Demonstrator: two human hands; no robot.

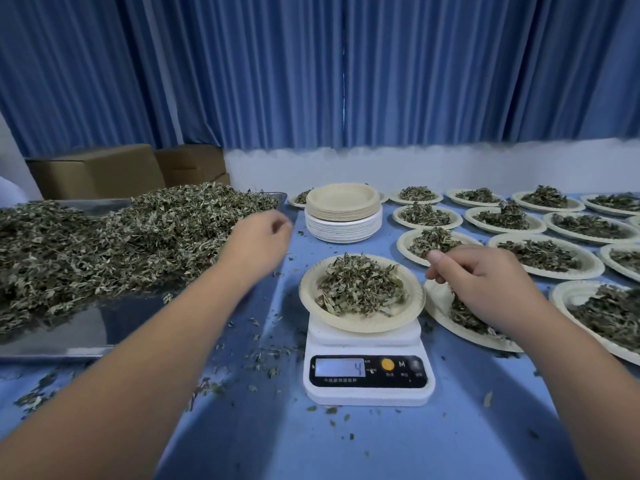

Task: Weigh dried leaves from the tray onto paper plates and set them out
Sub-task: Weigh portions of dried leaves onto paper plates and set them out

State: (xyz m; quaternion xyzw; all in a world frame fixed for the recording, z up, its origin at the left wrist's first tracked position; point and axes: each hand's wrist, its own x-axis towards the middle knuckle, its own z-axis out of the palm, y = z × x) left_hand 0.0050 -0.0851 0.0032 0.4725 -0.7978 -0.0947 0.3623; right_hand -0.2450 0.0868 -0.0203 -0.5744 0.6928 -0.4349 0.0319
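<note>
The paper plate (pixel 362 325) of dried leaves (pixel 360 289) is sitting on the digital scale (pixel 367 393). The left grip (pixel 258 239), blurred, is hovering over the leaf pile (pixel 104 244) in the steel tray (pixel 69 330). The right grip (pixel 485 282), fingers curled, is hanging beside the plate. I cannot tell whether either is holding anything.

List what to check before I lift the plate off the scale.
1. The plate sits squarely on the scale: ok.
2. The leaves stay inside its rim: ok.
3. The display shows the target: cannot tell; only a 4 is legible.
4. The right hand is free: cannot tell; its fingers are curled beside the plate.
5. The left hand is free: cannot tell; it is blurred, by the tray.
6. There is an open spot among the filled plates: cannot tell; they lie close together.
</note>
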